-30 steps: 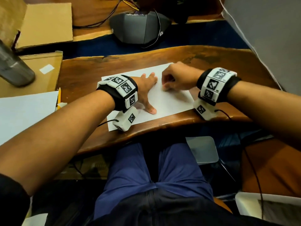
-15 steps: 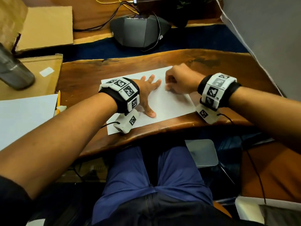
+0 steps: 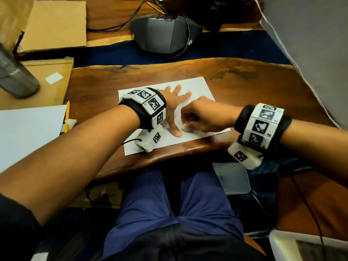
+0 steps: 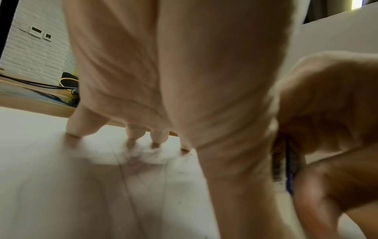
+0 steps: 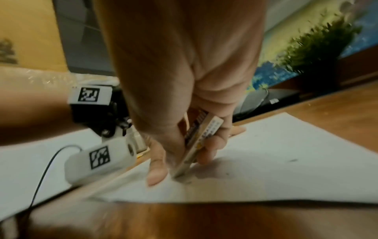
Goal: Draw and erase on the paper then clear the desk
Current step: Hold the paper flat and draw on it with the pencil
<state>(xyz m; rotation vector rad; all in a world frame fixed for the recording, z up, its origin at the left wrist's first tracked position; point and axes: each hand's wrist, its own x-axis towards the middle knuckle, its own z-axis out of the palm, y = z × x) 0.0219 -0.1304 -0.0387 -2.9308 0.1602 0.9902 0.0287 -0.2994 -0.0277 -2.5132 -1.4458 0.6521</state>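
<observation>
A white sheet of paper [image 3: 199, 87] lies on the wooden desk [image 3: 263, 87]. My left hand [image 3: 174, 110] lies flat on the sheet with fingers spread, holding it down. My right hand [image 3: 203, 117] pinches a small eraser in a printed sleeve [image 5: 197, 140] between thumb and fingers, its end pressed onto the paper [image 5: 286, 153] near the front edge, just right of my left thumb. Faint pencil lines cross the paper [image 4: 61, 186] in the left wrist view. A yellow pencil [image 3: 66, 117] lies off to the left beside another sheet.
A second white sheet [image 3: 28, 132] and cardboard pieces [image 3: 52, 25] lie at the left, with a metal bottle [image 3: 13, 76] on them. A dark speaker device [image 3: 165, 34] with cables stands behind the desk. A grey panel [image 3: 310, 44] rises at the right. My legs are below the desk's front edge.
My right hand has moved from the far part of the paper toward the near edge, beside my left thumb. The left hand has stayed flat on the sheet.
</observation>
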